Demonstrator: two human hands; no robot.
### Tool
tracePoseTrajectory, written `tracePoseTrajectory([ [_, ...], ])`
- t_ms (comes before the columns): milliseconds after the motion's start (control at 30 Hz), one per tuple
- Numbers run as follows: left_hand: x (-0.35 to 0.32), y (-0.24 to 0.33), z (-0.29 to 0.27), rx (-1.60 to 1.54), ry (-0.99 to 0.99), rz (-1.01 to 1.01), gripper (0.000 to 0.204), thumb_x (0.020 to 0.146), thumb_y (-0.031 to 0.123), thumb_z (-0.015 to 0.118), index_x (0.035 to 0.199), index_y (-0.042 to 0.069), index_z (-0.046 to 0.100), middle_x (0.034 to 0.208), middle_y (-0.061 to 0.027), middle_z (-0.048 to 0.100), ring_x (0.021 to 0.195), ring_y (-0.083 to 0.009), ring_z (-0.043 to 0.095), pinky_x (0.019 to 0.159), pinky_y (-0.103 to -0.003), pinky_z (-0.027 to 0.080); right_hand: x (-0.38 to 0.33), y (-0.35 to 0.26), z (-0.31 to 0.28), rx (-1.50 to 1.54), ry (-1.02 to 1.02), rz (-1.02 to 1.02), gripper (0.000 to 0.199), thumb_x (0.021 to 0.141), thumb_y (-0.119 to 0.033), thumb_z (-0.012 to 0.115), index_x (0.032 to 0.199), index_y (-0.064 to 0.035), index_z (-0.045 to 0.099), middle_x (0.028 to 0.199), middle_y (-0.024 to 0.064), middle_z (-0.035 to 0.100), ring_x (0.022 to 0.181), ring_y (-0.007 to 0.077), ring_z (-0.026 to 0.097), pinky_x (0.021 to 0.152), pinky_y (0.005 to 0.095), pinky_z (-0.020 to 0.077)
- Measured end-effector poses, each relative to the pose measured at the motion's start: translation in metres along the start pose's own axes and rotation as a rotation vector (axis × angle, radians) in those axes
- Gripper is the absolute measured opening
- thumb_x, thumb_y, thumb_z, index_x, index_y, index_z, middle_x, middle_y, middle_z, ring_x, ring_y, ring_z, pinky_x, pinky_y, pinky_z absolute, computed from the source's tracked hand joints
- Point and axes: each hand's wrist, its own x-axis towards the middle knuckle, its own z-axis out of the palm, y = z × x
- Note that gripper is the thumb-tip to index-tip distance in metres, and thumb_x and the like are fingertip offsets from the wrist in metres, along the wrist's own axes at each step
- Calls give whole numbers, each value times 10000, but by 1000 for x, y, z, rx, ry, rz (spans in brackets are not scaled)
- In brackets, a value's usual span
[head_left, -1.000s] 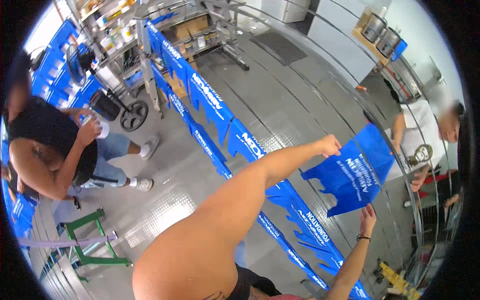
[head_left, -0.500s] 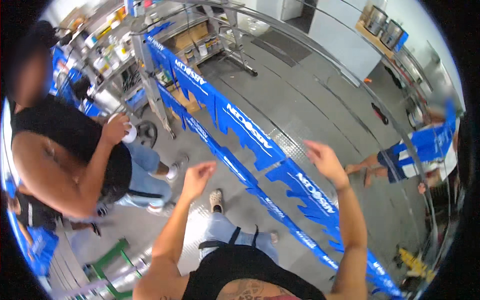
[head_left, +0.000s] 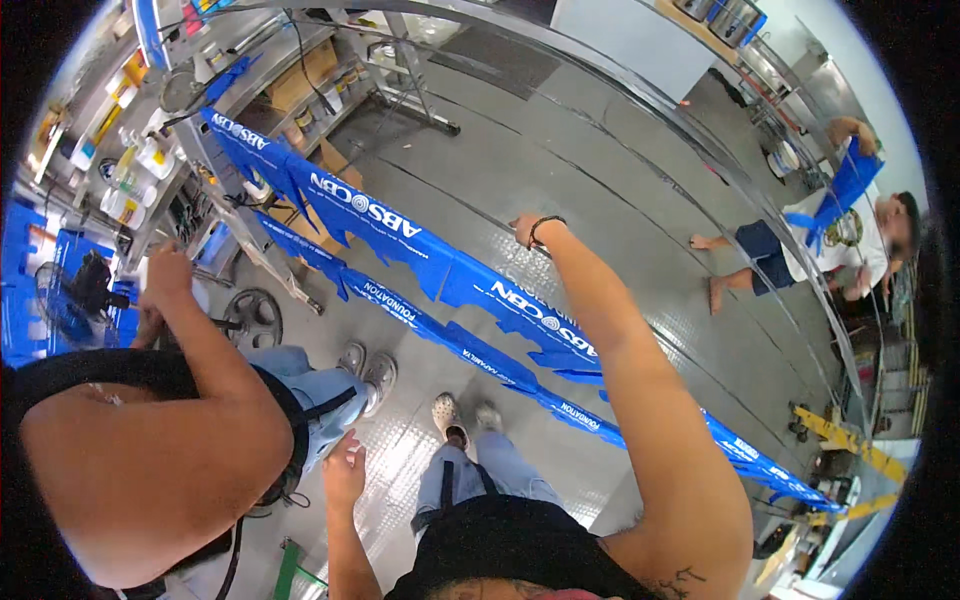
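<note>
My right arm reaches out over a long blue plastic banner strip (head_left: 370,225) with white print and ragged cut lower edges. Beyond it my right hand (head_left: 530,230), with a dark bracelet at the wrist, has its fingers curled in beside a thin dark line (head_left: 440,190); whether it grips the line I cannot make out. My left hand (head_left: 345,470) hangs low beside my leg, fingers loosely bent and apart, with nothing visible in it. A second, narrower blue strip (head_left: 470,350) runs below the first, nearer to my feet.
A co-worker (head_left: 150,440) in a black top stands close on my left, arm raised. Another person (head_left: 830,230) at the right holds blue plastic. Several dark lines cross beyond the strips. A ladder (head_left: 410,75), a loaded shelf (head_left: 290,90) and a yellow frame (head_left: 850,440) stand around.
My right hand has stretched farther out past the blue strip, while my left hand has dropped toward my side. The co-worker on the left has come closer, and the view has turned.
</note>
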Motion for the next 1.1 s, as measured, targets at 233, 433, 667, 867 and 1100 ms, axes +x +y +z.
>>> tracePoseTrajectory([
  [233,61,-3,-13,171,109,132,467,787,103,656,1229,-8,556,1092,-227,616,850,-349,642,756,-420,494,-155,-14,-13,557,430,-373,469,858,-217,601,1307,-99,531,674,101,594,593,208,545,576,360,441],
  [433,101,22,-21,81,78,117,469,804,115,647,1240,-23,542,1151,-234,602,868,-334,647,781,-416,500,-308,-62,13,950,491,-447,311,884,-100,616,1194,-68,616,796,50,638,655,91,546,621,258,471],
  [667,198,63,-60,53,191,204,451,824,150,645,1231,-22,555,1176,-225,606,879,-332,656,826,-411,499,-269,-134,86,1192,197,-444,328,883,-113,630,1202,-45,600,1058,92,639,789,110,614,690,258,499],
  [867,298,78,-133,-64,215,250,424,852,155,638,1228,-26,561,1107,-216,641,839,-249,676,759,-353,519,-193,-216,54,1174,257,-574,507,880,-72,633,1356,-61,457,1358,113,477,940,148,615,801,267,501],
  [1100,445,116,-237,-260,492,415,381,919,229,603,1213,-12,585,997,-150,686,879,-176,651,796,-306,497,-97,-314,0,1508,53,-597,630,897,-30,593,1448,-20,287,1420,83,410,978,116,582,845,249,486],
])
